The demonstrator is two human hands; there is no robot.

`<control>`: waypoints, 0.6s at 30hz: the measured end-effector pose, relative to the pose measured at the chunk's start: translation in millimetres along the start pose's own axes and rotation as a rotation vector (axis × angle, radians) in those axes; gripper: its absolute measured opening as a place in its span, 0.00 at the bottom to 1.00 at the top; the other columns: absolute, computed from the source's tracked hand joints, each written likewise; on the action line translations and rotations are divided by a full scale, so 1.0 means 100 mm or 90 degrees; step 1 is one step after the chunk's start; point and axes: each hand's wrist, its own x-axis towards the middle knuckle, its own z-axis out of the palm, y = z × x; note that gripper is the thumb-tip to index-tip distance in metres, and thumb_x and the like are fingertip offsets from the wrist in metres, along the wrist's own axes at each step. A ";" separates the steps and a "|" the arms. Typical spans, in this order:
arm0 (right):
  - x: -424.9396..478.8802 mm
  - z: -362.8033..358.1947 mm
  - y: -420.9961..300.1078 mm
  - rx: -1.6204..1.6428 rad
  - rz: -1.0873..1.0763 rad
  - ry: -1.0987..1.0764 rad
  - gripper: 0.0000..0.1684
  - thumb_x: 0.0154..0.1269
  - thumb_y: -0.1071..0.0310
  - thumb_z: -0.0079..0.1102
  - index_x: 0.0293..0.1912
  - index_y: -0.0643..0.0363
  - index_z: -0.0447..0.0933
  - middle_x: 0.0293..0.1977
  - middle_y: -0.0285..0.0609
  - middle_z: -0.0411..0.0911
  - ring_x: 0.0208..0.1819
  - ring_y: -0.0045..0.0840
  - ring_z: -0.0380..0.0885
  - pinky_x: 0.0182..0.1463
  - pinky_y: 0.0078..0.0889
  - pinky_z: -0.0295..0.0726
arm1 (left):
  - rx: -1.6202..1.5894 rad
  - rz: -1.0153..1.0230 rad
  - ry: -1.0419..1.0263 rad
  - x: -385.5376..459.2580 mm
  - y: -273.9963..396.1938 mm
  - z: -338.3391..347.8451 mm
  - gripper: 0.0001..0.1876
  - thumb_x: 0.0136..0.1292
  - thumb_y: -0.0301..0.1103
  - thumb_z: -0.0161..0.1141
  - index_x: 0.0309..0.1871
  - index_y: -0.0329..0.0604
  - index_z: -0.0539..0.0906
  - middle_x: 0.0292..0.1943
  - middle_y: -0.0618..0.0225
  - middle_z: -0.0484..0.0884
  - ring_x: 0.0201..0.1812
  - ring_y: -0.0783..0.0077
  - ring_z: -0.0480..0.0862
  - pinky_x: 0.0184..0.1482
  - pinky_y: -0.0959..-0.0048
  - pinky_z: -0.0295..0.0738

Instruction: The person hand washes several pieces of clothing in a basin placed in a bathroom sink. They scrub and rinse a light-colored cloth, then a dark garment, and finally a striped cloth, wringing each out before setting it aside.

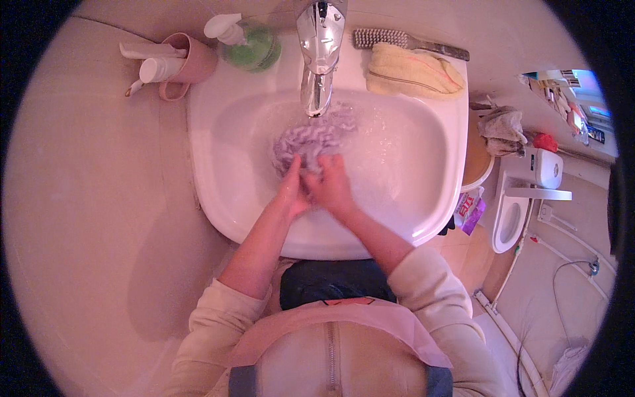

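In the white washbasin (397, 218), below the chrome faucet (320, 59), lies a wet, bunched cloth (310, 141) patterned in purple and white. My left hand (293, 191) is at the cloth's near edge, its fingers pointing up along it; its grip is partly hidden. My right hand (330, 183) is curled over the near right part of the cloth and grips it, close beside my left hand. Water with some foam lies in the basin around the cloth.
A green pump bottle (253, 49) and a pink cup (196, 62) lying on its side with tubes are at the back left. A brush (426, 45) and a folded yellow cloth (414, 72) rest on the back right rim. A toilet (511, 223) stands to the right.
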 end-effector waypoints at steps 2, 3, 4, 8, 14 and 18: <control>-0.34 0.00 -0.31 -0.071 -0.188 0.048 0.17 0.47 0.64 0.58 0.37 0.61 0.68 0.36 0.52 0.64 0.35 0.46 0.69 0.34 0.43 0.70 | -0.033 -0.041 -0.171 0.16 0.08 -0.25 0.26 0.57 0.54 0.49 0.49 0.42 0.70 0.41 0.60 0.76 0.42 0.65 0.77 0.46 0.64 0.72; -0.44 -0.05 -0.44 -0.075 -0.184 0.012 0.18 0.48 0.62 0.58 0.36 0.61 0.67 0.36 0.52 0.65 0.35 0.46 0.69 0.34 0.43 0.70 | -0.007 -0.003 -0.177 0.36 0.04 -0.55 0.25 0.57 0.54 0.49 0.49 0.43 0.70 0.40 0.62 0.76 0.41 0.66 0.77 0.45 0.65 0.72; -0.51 -0.10 -0.56 -0.078 -0.182 -0.023 0.18 0.48 0.60 0.58 0.36 0.61 0.67 0.36 0.52 0.65 0.34 0.46 0.69 0.34 0.43 0.70 | 0.020 0.036 -0.184 0.58 -0.02 -0.83 0.25 0.57 0.53 0.50 0.49 0.44 0.69 0.39 0.64 0.76 0.39 0.67 0.77 0.45 0.65 0.73; 0.16 -0.15 -0.16 -0.001 0.140 0.149 0.12 0.55 0.59 0.49 0.34 0.57 0.71 0.32 0.53 0.67 0.36 0.45 0.70 0.38 0.45 0.70 | 0.081 0.140 -0.104 -0.02 -0.23 0.11 0.19 0.57 0.47 0.51 0.46 0.45 0.72 0.38 0.66 0.77 0.40 0.69 0.77 0.41 0.68 0.73; -0.38 0.04 -0.45 0.079 -0.022 0.138 0.09 0.56 0.64 0.49 0.28 0.60 0.68 0.28 0.54 0.65 0.32 0.45 0.66 0.36 0.41 0.66 | -0.096 -0.048 -0.316 0.45 -0.09 -0.33 0.14 0.59 0.41 0.46 0.42 0.44 0.74 0.38 0.66 0.77 0.39 0.71 0.77 0.38 0.67 0.74; 0.03 -0.01 0.24 -0.059 0.040 0.181 0.12 0.57 0.60 0.49 0.29 0.60 0.70 0.31 0.52 0.67 0.33 0.46 0.69 0.36 0.45 0.69 | 0.158 0.167 -0.066 -0.12 -0.29 0.16 0.19 0.61 0.41 0.45 0.52 0.41 0.69 0.47 0.62 0.74 0.49 0.65 0.74 0.51 0.67 0.68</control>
